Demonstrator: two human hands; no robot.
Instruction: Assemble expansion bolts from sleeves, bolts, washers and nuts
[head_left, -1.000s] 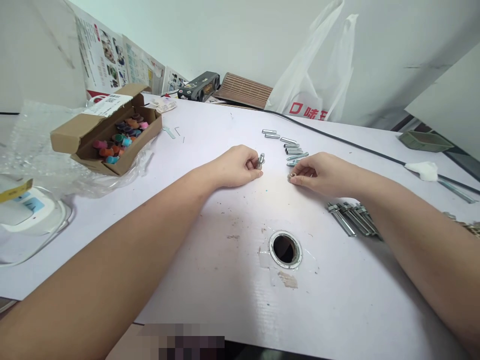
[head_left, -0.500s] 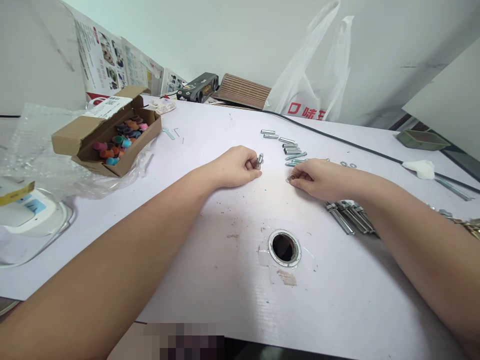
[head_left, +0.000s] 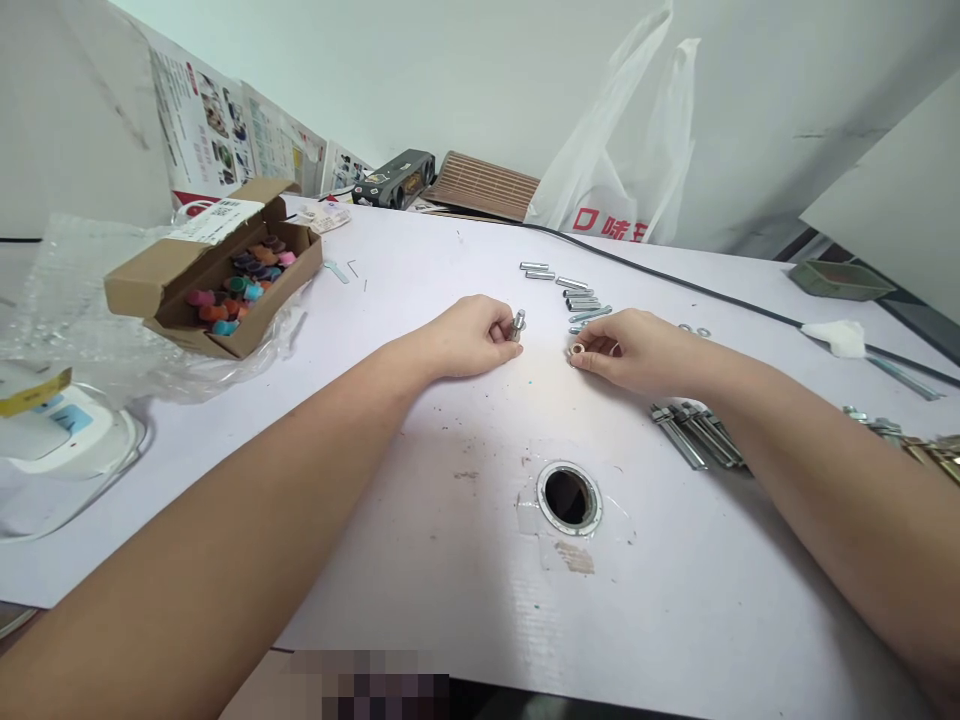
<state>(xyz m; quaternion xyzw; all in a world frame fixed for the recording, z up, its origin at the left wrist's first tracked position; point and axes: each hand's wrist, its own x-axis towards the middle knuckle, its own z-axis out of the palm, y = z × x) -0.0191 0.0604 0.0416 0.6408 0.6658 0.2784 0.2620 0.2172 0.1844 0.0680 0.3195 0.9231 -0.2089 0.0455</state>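
Observation:
My left hand (head_left: 484,335) is closed around a metal bolt (head_left: 519,320), its threaded end poking up past the thumb and forefinger. To its right, my right hand (head_left: 619,345) pinches a small nut (head_left: 577,349) between thumb and fingertips, just above the white table (head_left: 450,560). A gap separates the two hands. Behind my right hand lie several loose metal sleeves (head_left: 579,300). Under my right forearm, assembled expansion bolts (head_left: 690,435) rest in a row, partly hidden by the arm. Two washers (head_left: 694,330) sit beyond the right wrist.
A round metal-rimmed hole (head_left: 569,498) opens in the tabletop. At left are a cardboard box (head_left: 262,310) of colourful pieces, bubble wrap (head_left: 90,300) and a white device (head_left: 90,430). A black cable (head_left: 660,265) crosses the back, near a plastic bag (head_left: 600,170).
My right hand has shifted slightly left, toward my left hand, and the nut in its fingers now shows its opening. My left hand stays in place with the bolt.

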